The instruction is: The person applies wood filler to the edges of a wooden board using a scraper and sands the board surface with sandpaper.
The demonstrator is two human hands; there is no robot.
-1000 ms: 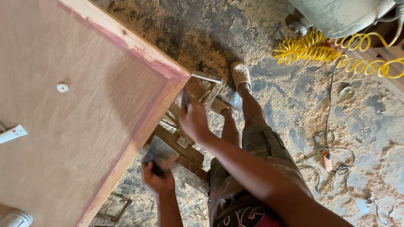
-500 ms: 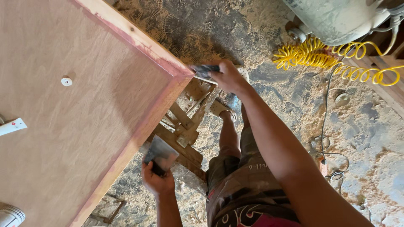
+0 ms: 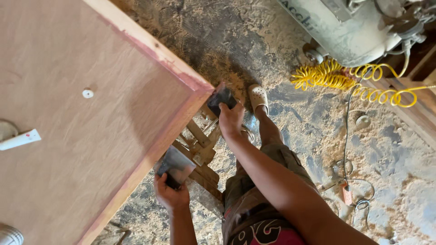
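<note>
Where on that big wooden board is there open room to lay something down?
The board lies bare between the small white cap and its pink-stained edge. Its left side holds a white tube. At the corner it is crowded: the right hand presses a scraper there, and the left hand holds another blade.

the right hand (image 3: 230, 119) swung its scraper (image 3: 221, 98) down against the panel corner (image 3: 202, 88).

The right hand (image 3: 230, 120) holds a dark scraper (image 3: 221, 99) at the corner of the wooden board (image 3: 91, 136). The left hand (image 3: 170, 195) holds another scraper (image 3: 174, 165) by the board's edge.
</note>
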